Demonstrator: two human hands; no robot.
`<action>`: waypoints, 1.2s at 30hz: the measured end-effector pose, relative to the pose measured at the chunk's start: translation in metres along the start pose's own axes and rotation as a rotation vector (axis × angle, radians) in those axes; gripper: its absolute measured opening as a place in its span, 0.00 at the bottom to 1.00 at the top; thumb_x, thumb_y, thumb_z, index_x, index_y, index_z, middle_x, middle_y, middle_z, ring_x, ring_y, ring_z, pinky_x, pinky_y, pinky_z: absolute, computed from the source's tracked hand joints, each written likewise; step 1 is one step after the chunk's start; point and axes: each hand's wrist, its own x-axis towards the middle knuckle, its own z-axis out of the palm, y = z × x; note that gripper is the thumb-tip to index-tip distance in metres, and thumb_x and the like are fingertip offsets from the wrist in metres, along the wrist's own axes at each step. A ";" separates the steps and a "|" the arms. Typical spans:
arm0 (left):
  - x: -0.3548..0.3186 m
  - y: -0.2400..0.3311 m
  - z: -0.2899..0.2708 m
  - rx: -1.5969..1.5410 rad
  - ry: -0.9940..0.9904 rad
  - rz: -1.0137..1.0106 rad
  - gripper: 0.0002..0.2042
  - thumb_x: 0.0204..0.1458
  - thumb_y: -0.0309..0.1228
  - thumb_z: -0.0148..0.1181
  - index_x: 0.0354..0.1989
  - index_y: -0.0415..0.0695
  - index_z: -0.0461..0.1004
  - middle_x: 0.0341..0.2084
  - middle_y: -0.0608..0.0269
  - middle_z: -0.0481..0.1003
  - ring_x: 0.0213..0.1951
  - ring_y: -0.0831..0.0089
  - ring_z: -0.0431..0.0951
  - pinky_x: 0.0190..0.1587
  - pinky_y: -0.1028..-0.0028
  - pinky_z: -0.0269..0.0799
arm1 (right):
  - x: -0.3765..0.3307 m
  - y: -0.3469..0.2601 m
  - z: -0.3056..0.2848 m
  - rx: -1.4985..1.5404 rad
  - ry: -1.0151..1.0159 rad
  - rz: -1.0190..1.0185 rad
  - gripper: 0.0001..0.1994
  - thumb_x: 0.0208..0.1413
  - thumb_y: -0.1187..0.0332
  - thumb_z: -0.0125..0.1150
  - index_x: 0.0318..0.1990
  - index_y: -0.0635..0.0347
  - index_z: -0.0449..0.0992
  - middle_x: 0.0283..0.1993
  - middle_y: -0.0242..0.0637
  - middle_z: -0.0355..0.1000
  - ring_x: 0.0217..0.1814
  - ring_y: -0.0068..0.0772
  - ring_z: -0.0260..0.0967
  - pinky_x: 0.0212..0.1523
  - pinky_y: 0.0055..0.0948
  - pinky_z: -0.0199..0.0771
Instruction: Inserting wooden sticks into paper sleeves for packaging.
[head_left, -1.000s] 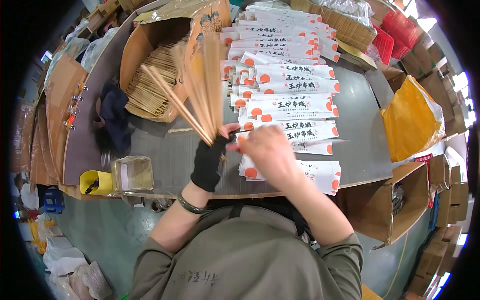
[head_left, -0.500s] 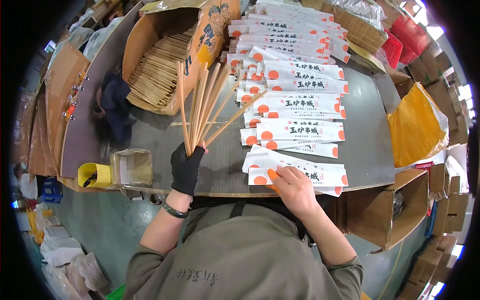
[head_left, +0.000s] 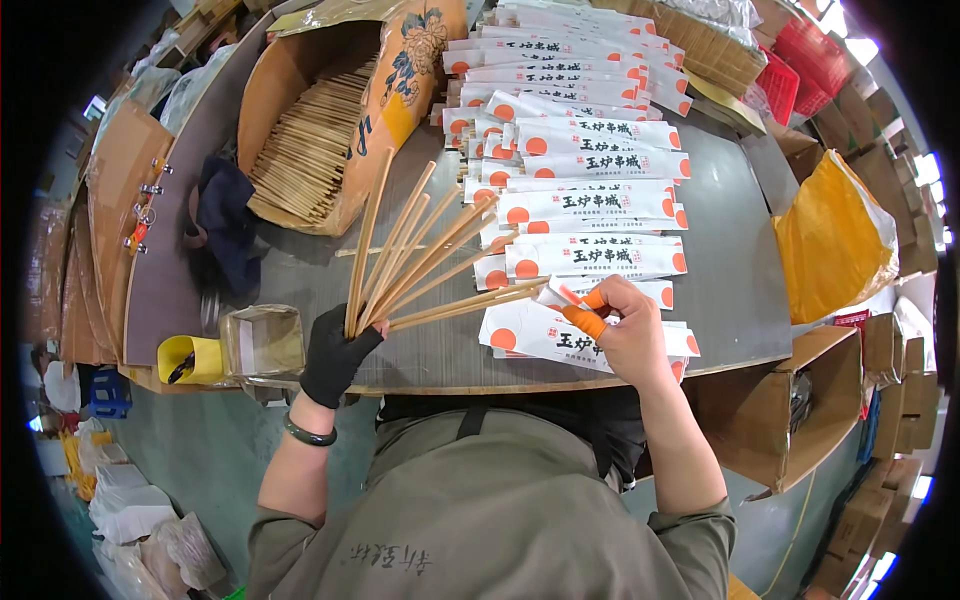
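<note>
A fanned bunch of wooden chopsticks (head_left: 408, 245) rises from my left hand (head_left: 340, 352), which wears a black fingerless glove and is closed around their lower ends. A few of them lean far to the right. Their tips meet the end of a white paper sleeve (head_left: 552, 292); whether they are inside it I cannot tell. My right hand (head_left: 628, 328), with orange finger covers, pinches that sleeve and hides most of it. Beneath it lie more white sleeves with orange dots (head_left: 530, 335) at the table's front edge.
Overlapping rows of filled-looking sleeves (head_left: 590, 205) run up the table. At the back left, an open carton (head_left: 408, 75) lies with many chopsticks (head_left: 310, 150). A yellow cup (head_left: 190, 360) and small box (head_left: 262, 340) stand front left; a yellow sack (head_left: 838, 240) is at right.
My right hand has lifted a sleeve from the front pile and brought it up to the chopsticks. My left hand has shifted left and down, and some chopsticks now tilt toward the right hand.
</note>
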 end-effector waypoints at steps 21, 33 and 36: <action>0.034 0.001 0.070 -0.176 0.240 -0.021 0.10 0.55 0.32 0.63 0.37 0.36 0.79 0.25 0.66 0.78 0.29 0.79 0.77 0.34 0.78 0.71 | -0.033 0.019 0.042 -0.905 -0.233 -0.685 0.17 0.47 0.70 0.63 0.45 0.66 0.74 0.37 0.37 0.67 0.41 0.37 0.67 0.40 0.35 0.69; 0.005 -0.019 0.040 -0.105 0.154 -0.036 0.08 0.52 0.30 0.65 0.34 0.37 0.80 0.22 0.67 0.77 0.27 0.83 0.73 0.31 0.79 0.68 | -0.025 0.029 0.031 -0.204 0.043 -0.279 0.07 0.47 0.77 0.68 0.33 0.64 0.75 0.31 0.39 0.70 0.31 0.36 0.68 0.31 0.29 0.70; 0.000 -0.007 0.024 -0.031 0.111 -0.021 0.07 0.50 0.29 0.66 0.32 0.37 0.80 0.21 0.67 0.77 0.26 0.83 0.72 0.30 0.77 0.68 | -0.012 0.012 0.015 -0.058 0.061 -0.026 0.08 0.49 0.76 0.68 0.30 0.65 0.73 0.27 0.33 0.68 0.28 0.25 0.64 0.31 0.26 0.66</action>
